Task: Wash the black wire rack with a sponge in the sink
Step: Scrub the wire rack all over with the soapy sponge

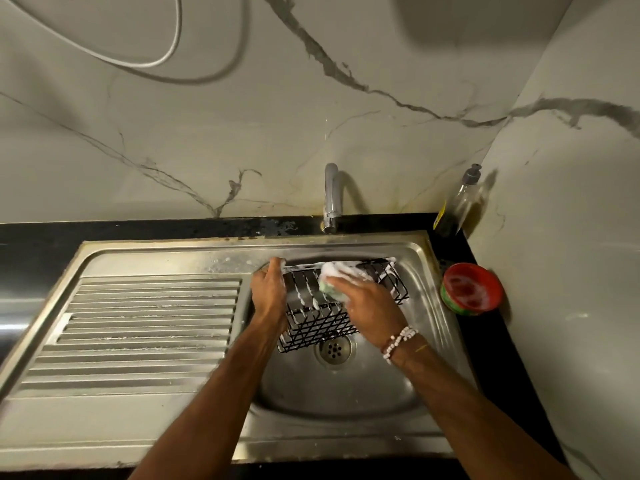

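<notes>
My left hand point(268, 292) clamps the soapy black wire rack point(332, 306) over the sink point(346, 393) drain, my right hand point(370, 303) presses the foamy sponge point(332, 278) beneath its fingertips, and suds could let the rack slip.

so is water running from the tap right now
No, the tap shows no stream below its spout while the right hand presses the foamy sponge on the black wire rack.

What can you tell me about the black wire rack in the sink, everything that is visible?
The black wire rack is a small open basket of thin dark wires, seemingly coated metal, with a crossed grid at its near end. It sits tilted over the sink bowl, above the drain, streaked with white foam. The left hand grips its left far corner, and the right hand presses a foamy sponge on it.
</notes>
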